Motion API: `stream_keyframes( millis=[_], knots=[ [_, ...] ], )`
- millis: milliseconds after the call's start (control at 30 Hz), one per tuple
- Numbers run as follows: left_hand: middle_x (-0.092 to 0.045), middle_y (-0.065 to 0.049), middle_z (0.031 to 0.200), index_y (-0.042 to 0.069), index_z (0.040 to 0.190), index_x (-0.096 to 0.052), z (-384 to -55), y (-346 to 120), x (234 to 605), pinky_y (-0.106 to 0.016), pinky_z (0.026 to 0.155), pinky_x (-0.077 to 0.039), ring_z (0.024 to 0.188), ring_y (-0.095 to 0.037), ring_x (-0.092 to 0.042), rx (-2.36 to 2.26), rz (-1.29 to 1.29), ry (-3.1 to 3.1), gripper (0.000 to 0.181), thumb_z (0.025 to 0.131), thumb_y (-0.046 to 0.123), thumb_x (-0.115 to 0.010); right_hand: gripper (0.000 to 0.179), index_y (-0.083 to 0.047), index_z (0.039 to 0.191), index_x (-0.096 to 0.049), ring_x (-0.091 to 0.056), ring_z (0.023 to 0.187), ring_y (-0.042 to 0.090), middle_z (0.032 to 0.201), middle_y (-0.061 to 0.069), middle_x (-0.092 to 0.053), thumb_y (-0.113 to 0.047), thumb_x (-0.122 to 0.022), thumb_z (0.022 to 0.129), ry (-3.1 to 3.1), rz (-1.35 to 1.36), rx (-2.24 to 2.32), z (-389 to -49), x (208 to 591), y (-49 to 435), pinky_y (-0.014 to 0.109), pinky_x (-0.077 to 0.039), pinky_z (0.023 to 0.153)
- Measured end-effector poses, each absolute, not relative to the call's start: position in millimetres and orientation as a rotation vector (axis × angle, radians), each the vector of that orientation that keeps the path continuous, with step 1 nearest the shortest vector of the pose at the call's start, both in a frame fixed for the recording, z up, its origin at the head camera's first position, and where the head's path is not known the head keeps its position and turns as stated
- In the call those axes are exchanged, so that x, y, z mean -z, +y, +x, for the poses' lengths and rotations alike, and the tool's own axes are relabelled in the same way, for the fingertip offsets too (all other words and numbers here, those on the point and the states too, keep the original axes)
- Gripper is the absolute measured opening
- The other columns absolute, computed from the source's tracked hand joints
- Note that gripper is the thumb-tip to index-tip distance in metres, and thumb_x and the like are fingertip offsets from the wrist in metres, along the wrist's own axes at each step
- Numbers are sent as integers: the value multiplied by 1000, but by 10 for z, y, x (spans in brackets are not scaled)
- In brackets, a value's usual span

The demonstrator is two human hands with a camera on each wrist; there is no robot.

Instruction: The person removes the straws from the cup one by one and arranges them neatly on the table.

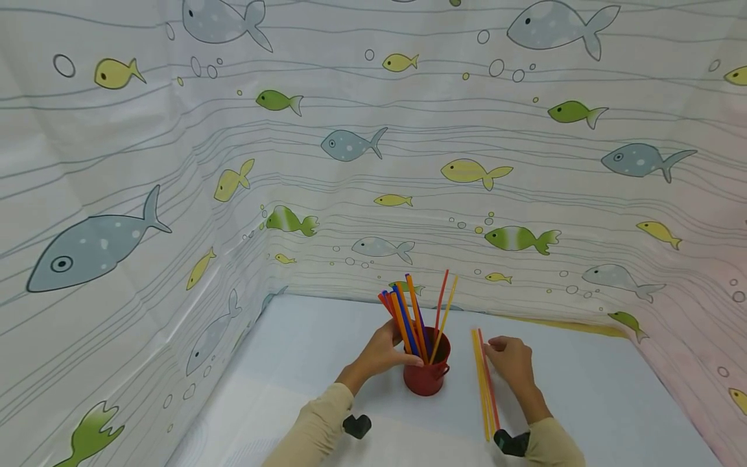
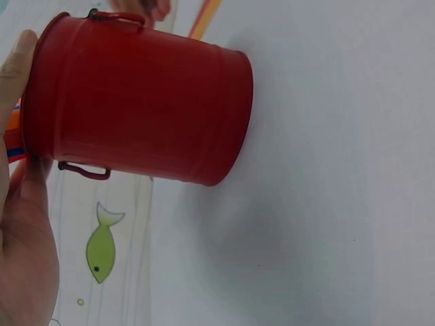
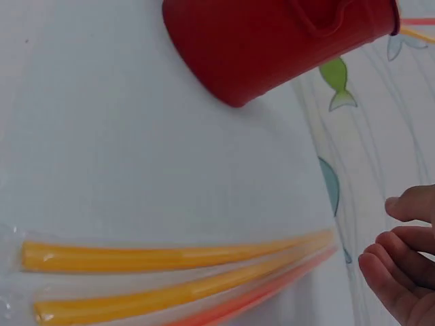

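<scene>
Smooth white tabletop (image 1: 309,350), left hand (image 1: 382,350) snug round cylindrical red bucket (image 1: 424,381), right hand (image 1: 512,363) loose beside slender straws (image 3: 136,259)

Dim, even light in here, a broad soft-edged shadow by the red pail (image 2: 143,102) — faint glints on the yellow straws (image 3: 136,259), wrist views hazy.

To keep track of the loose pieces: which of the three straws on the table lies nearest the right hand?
The red straw on the table, beside the right hand; the two yellow straws lie on its far side, toward the red cup.
</scene>
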State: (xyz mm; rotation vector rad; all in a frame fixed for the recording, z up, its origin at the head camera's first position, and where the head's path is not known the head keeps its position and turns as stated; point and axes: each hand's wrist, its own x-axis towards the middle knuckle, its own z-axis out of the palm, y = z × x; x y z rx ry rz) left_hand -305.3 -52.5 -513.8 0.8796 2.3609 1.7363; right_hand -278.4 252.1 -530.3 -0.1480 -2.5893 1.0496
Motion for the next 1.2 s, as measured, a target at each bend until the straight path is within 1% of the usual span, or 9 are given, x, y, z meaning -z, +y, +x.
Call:
stream_keyframes(
  millis=[233,400,500,633,800,1067,1200],
  knots=[
    [-58,0,126,13,137,-43,-3069,-522,5164,-26,102,-43,123,-11,-54,-1740,894,2375,77,73,13,-87,27,2,100,-74,-70,76,25,83,10,-73,-17,-79,82,-2501,-54,-1076,-2867,5035,2376,37,-56,66],
    [-57,-7,128,6,140,-41,-3061,-520,5142,-27,102,-43,125,-16,-53,-1750,892,2366,80,73,7,-86,29,-1,104,-73,-71,81,25,87,8,-74,-20,-79,82,-2478,14,-1131,-2891,4860,2222,37,-58,68],
    [-58,-11,128,3,139,-42,-2986,-528,5025,-27,102,-43,124,-18,-54,-1753,896,2348,78,74,6,-85,29,-3,104,-74,-71,83,23,89,7,-74,-20,-80,82,-2466,63,-1179,-2912,4801,2126,36,-58,70],
    [-59,-11,127,2,137,-43,-2893,-541,4881,-28,101,-44,123,-18,-55,-1754,903,2337,74,76,8,-84,28,-5,104,-74,-71,83,21,90,6,-74,-19,-82,81,-2443,125,-1262,-2925,4772,2015,33,-59,71],
    [-59,-10,126,3,137,-43,-2882,-540,4867,-29,101,-44,122,-17,-56,-1750,910,2347,72,77,10,-83,29,-6,104,-74,-71,83,21,90,5,-74,-21,-82,81,-2428,149,-1327,-2938,4778,1910,30,-58,69],
    [-58,-13,129,-1,140,-40,-2880,-537,4862,-28,102,-43,124,-18,-54,-1744,905,2343,78,76,8,-84,27,-6,100,-75,-71,83,20,87,3,-74,-21,-83,79,-2420,105,-1340,-2940,4781,1795,33,-58,70],
    [-58,-12,129,-1,141,-39,-2875,-535,4857,-28,102,-43,124,-17,-54,-1738,896,2351,80,76,9,-84,29,-4,101,-75,-71,83,22,88,5,-74,-21,-83,79,-2420,72,-1335,-2959,4806,1765,34,-58,70]
  ],
)
